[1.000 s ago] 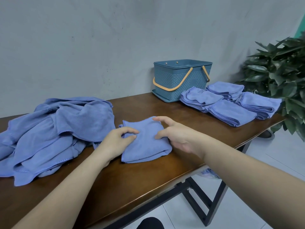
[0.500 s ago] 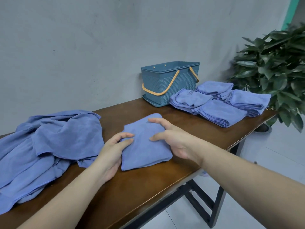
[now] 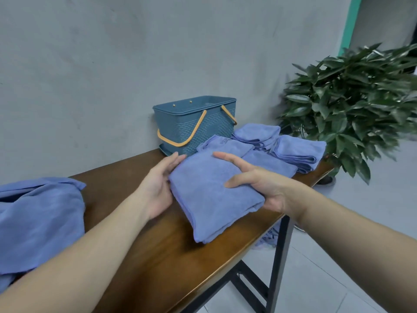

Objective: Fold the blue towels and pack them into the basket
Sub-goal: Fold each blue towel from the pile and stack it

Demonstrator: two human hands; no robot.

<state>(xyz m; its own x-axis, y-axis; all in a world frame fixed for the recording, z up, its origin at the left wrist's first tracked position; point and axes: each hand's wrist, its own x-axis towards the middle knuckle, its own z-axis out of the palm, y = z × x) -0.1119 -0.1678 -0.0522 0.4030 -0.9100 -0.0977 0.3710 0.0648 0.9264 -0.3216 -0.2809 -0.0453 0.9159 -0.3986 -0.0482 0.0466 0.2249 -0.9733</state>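
Several unfolded towels (image 3: 40, 220) remain heaped at the worktop's (image 3: 162, 263) left; the left hand (image 3: 159, 184) and right hand (image 3: 255, 184) now grip the folded towel (image 3: 209, 199), carried closer to the basket (image 3: 196, 125); one fold finished, probably stacking next.

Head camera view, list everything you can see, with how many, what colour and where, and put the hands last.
folded towel: one, blue, held between both hands above the table's front edge
folded towels: about four, blue, by the table's right end, right of the basket
unfolded towels: a heap, blue, count unclear, table's left end
basket: one, teal with orange handles, at the back of the table by the wall
table: one, dark brown wood on black legs
plant: one, green, on the floor at the right
left hand: one, holds the folded towel's left side
right hand: one, grips its right side
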